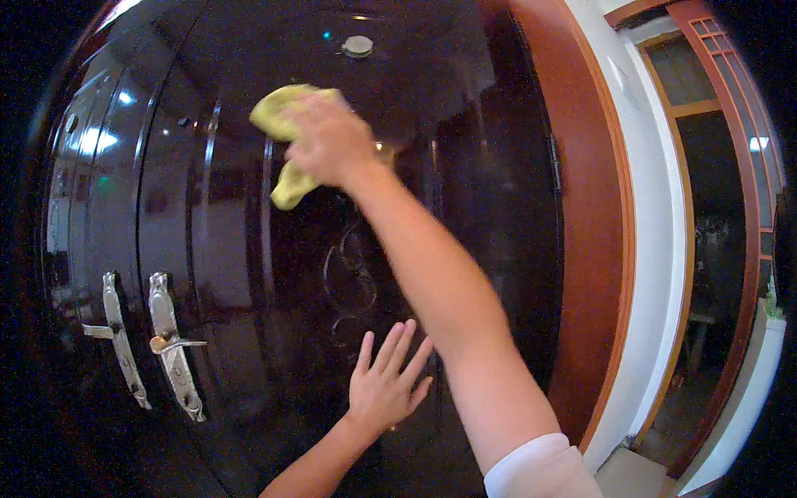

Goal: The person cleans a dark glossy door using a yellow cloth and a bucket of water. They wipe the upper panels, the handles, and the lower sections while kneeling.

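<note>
A crumpled yellow cloth point(280, 112) is pressed against the upper part of a dark glossy door point(492, 205). My right hand point(333, 140), a little blurred, grips this cloth, and part of it hangs out below the thumb. Lower down, my left hand point(386, 383) lies with fingers spread on or just in front of the door; the picture does not settle whether the palm touches. It holds nothing. My right forearm crosses the carved relief point(348, 280) on the door panel and hides part of it.
Two silver lever handles, a left one point(124, 348) and a right one point(177, 361), project at lower left. Above the cloth is a round pale fitting point(358, 46). A red-brown door frame point(591, 218), a white wall point(650, 187) and a wood-framed glazed door point(735, 75) stand at right.
</note>
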`<state>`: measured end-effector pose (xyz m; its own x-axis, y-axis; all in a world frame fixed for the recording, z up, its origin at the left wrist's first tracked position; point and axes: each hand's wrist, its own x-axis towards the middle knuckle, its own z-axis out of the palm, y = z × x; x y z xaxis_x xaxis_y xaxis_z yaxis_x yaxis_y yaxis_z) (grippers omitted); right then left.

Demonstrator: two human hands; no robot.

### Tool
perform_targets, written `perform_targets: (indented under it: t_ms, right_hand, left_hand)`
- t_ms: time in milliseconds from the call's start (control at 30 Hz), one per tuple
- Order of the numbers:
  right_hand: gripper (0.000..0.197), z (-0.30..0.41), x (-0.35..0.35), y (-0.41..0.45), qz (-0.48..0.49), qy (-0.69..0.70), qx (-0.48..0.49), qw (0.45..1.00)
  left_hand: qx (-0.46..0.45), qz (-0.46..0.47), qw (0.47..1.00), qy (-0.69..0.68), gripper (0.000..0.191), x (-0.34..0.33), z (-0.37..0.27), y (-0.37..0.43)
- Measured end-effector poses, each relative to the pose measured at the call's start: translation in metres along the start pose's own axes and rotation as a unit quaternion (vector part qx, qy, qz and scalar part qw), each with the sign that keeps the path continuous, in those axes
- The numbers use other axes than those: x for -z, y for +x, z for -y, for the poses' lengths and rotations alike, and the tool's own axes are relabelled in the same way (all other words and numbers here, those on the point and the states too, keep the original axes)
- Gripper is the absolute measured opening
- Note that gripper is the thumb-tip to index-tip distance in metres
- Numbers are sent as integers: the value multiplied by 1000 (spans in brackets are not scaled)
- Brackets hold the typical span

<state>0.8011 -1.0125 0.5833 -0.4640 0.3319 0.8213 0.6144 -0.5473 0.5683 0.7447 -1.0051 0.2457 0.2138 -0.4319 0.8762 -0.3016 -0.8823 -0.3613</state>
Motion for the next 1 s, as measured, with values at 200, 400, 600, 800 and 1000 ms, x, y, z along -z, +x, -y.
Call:
perform_targets:
  t_ms: [200, 400, 600, 800, 1000]
  right_hand:
    - [54, -185, 94, -31, -36, -148, -239, 959]
    - [56, -291, 160, -89, -43, -257, -425, 867]
    - [66, -244, 122, 40, 73, -147, -297, 941]
    - [58, -160, 66, -27, 18, -98, -55, 993]
    - [55, -192, 169, -149, 29, -248, -213, 945]
  left_hand:
    - [1, -4, 995, 97, 70, -33, 1, 2]
    - [0, 7, 990, 141, 73, -31, 3, -4]
    - [-3, 4, 993, 119, 70, -33, -5, 3]
    - [7, -11, 999, 52, 63, -26, -1, 0]
    - [34, -22, 998, 45, 59, 3, -4, -42]
